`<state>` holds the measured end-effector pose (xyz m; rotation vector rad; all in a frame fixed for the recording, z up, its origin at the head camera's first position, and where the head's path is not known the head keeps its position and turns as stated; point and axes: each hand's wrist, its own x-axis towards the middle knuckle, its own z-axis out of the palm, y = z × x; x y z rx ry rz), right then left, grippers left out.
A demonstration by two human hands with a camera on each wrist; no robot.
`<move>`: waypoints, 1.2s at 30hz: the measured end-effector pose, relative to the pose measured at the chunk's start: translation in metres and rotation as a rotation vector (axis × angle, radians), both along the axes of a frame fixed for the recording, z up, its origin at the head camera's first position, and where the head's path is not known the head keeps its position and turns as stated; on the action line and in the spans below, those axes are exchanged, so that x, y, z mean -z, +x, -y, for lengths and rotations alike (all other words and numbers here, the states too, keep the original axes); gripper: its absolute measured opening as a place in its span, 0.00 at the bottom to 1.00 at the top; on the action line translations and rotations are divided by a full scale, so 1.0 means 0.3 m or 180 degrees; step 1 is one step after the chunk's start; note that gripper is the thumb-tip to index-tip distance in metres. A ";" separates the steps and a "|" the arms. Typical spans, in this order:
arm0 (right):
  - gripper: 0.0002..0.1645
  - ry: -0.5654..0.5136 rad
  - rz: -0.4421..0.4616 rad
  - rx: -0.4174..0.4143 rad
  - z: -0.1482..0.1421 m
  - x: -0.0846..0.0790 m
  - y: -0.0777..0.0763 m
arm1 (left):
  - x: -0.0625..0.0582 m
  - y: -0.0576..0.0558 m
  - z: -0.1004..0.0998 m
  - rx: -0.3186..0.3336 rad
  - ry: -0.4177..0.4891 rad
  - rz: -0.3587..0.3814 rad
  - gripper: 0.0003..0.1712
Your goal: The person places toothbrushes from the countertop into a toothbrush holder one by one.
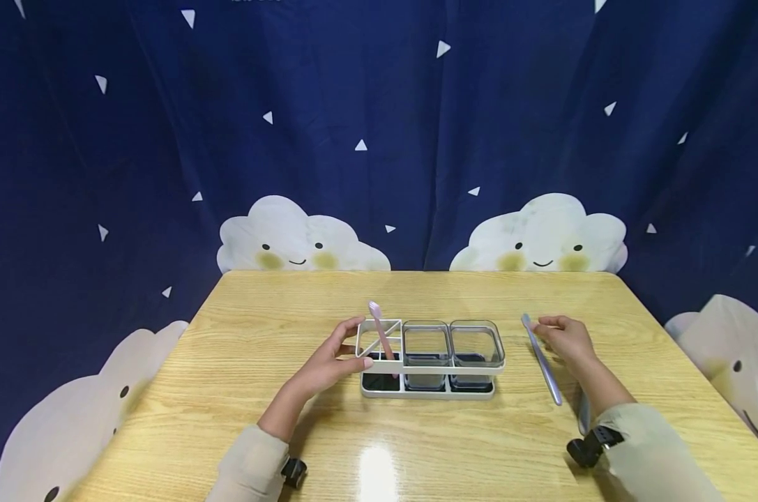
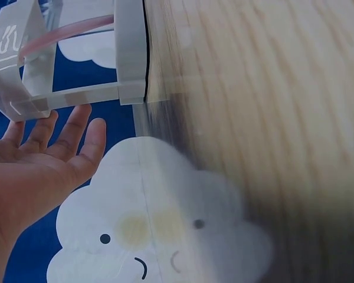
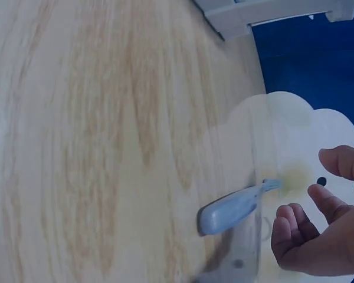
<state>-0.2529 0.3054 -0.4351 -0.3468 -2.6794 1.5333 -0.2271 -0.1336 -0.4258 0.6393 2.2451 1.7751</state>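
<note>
A white toothbrush holder [image 1: 388,366] stands on the table, with a pink toothbrush [image 1: 383,337] leaning in its divided left section. My left hand [image 1: 325,364] grips the holder's left end, thumb at the front bar and fingers behind. From the left wrist, the fingers [image 2: 76,132] lie along the holder's end. Right of the holder, a blue toothbrush [image 1: 544,366] lies with its bristle head away from me. My right hand [image 1: 568,340] hovers beside that head, thumb and index finger apart, holding nothing; the right wrist view shows a gap between hand and blue toothbrush [image 3: 230,213].
Two clear square cups, a middle one [image 1: 425,341] and a right one [image 1: 477,341], sit in the holder. A slim grey-blue thing [image 1: 584,415] lies partly hidden under my right forearm. Behind the wooden table [image 1: 278,307] hangs a dark blue curtain [image 1: 353,90] with clouds.
</note>
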 end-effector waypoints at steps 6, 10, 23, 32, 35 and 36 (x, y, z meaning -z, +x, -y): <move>0.33 -0.0065 0.0174 -0.0034 -0.005 0.018 -0.008 | 0.008 -0.006 0.003 0.0018 -0.0002 0.0007 0.42; 0.33 -0.0101 0.0223 -0.0046 -0.010 0.028 -0.009 | 0.019 -0.012 -0.001 -0.0017 -0.0011 0.0013 0.42; 0.31 0.0081 0.0245 0.0086 -0.018 0.073 -0.032 | 0.031 -0.019 0.000 0.0050 0.0054 0.0005 0.42; 0.24 0.0566 0.0194 0.0375 -0.002 0.082 -0.051 | 0.026 -0.017 0.001 0.0018 0.0047 0.0064 0.43; 0.21 0.0696 0.0176 0.0459 0.004 0.088 -0.057 | 0.025 -0.016 0.001 0.0015 0.0066 0.0065 0.43; 0.21 0.0728 0.0174 0.0468 0.006 0.090 -0.059 | 0.024 -0.015 0.001 0.0013 0.0069 0.0066 0.43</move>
